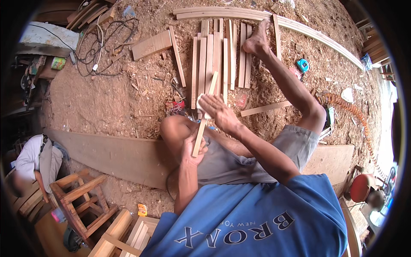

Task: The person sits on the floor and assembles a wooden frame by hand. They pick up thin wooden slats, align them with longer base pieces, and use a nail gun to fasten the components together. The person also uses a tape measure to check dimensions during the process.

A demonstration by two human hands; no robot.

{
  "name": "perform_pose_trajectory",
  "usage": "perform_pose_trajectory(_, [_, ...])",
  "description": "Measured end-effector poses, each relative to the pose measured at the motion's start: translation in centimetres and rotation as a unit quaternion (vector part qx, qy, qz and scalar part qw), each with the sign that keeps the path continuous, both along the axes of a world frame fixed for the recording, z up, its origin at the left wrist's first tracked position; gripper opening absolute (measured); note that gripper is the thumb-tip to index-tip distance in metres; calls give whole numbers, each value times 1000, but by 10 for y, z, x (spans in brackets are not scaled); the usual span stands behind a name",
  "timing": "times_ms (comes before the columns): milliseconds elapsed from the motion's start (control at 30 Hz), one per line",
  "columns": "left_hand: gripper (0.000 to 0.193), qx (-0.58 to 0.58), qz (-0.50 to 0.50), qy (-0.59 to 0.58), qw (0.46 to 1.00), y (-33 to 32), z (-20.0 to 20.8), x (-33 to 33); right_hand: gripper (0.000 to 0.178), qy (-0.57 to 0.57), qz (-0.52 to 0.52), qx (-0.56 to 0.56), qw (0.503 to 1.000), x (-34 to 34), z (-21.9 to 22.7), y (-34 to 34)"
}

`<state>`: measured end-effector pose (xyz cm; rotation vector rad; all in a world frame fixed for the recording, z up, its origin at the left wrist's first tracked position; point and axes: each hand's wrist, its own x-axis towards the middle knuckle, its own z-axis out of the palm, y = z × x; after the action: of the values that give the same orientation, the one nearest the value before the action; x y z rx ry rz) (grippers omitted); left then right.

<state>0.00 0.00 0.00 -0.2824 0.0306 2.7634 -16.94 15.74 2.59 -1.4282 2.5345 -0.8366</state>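
Observation:
My left hand (pixel 193 149) is wrapped round the lower end of a narrow, pale wooden strip (pixel 201 129), which slants up and away over my lap. Farther up the strip, my right hand (pixel 221 113) presses a folded whitish sheet (pixel 200 102) against the wood, its fingers stretched over it. Most of the sheet is hidden under the fingers; it looks like sandpaper, though its grit side is not visible. Just past the hands, several similar wooden slats (pixel 209 55) lie side by side on the ground.
Wood shavings cover the ground. Long battens (pixel 227 13) lie at the far side, beneath my foot. A blue tape measure (pixel 302 65) and an orange coiled hose (pixel 349 103) are to the right. Cables (pixel 102 47) tangle far left. A wooden stool frame (pixel 83 201) and another person (pixel 40 158) are near left.

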Motion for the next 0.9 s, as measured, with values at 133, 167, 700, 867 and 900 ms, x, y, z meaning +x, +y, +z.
perform_pose_trajectory(133, [29,-156,118,-254,947,15,35,-7,67,-16,52,-67,996,64,36,-1])
perform_pose_trajectory(167, [29,-174,162,-299,924,23,35,-9,68,-54,87,-45,994,95,51,5])
perform_pose_trajectory(700, [30,-237,134,-445,853,34,68,-33,63,-70,75,-60,993,98,48,23])
perform_pose_trajectory(867, [31,-179,23,-253,951,18,54,-18,63,-60,136,-103,983,88,45,26])
perform_pose_trajectory(900, [32,-214,37,-281,935,20,53,-16,62,-43,104,-115,987,66,29,21])
